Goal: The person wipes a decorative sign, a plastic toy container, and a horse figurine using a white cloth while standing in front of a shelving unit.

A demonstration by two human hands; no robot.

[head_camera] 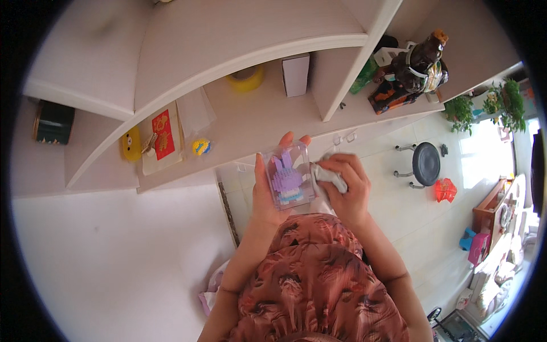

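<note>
My left hand point(265, 196) holds a clear plastic display case point(304, 188) from its left side and underneath, with fingertips showing past its top edge. Inside the case stands a purple rabbit-eared figure point(286, 179) built of tiny bricks, with light blue and white at its base. My right hand point(350, 184) grips a crumpled pale cloth point(331, 177), bunched between thumb and fingers, right beside the case's right side. Whether the cloth touches the case is hard to tell. Both hands are in front of my body, just below the shelf edge.
A white shelf unit point(256, 115) spans the front, bearing a yellow tape roll point(245, 79), a white box point(295, 76), a red card point(163, 134), a small yellow-blue brick piece point(201, 147) and a dark glazed figurine point(421, 64). A black round stool point(426, 164) stands at right.
</note>
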